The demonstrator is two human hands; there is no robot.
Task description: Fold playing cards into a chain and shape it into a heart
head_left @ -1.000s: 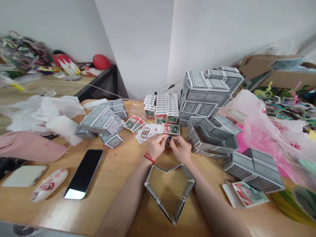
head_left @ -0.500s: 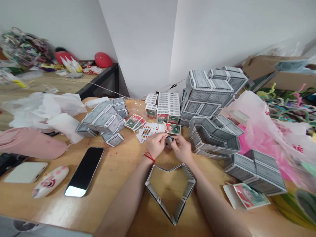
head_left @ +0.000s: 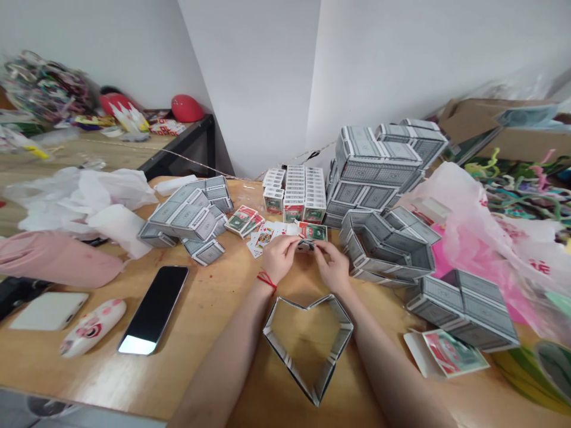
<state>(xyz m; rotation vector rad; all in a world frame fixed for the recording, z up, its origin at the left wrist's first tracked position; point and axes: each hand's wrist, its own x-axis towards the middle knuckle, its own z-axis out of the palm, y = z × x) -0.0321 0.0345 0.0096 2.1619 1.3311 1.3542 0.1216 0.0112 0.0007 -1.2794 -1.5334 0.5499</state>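
Between my two hands is a small folded playing card [head_left: 306, 245], pinched at its left end by my left hand [head_left: 279, 257] and at its right end by my right hand [head_left: 333, 266]. A red string circles my left wrist. Below the hands, between my forearms, a heart-shaped frame of joined cards [head_left: 330, 371] lies on the wooden table [head_left: 200, 315]. Just behind my left hand are loose face-up cards [head_left: 264, 238], and a red and green card box [head_left: 312, 232] lies beyond the held card.
Folded-card structures stand at left [head_left: 191, 217] and right [head_left: 379, 160], with an open card frame [head_left: 388, 249] near my right hand. Card boxes [head_left: 294, 190] are stacked behind. A phone [head_left: 154, 309], a white patterned case [head_left: 93, 328] and a pink pouch [head_left: 62, 258] lie left.
My hands have moved slightly apart, my right hand a little to the right. The held card has risen slightly and now shows as a flatter, wider strip between the fingertips.
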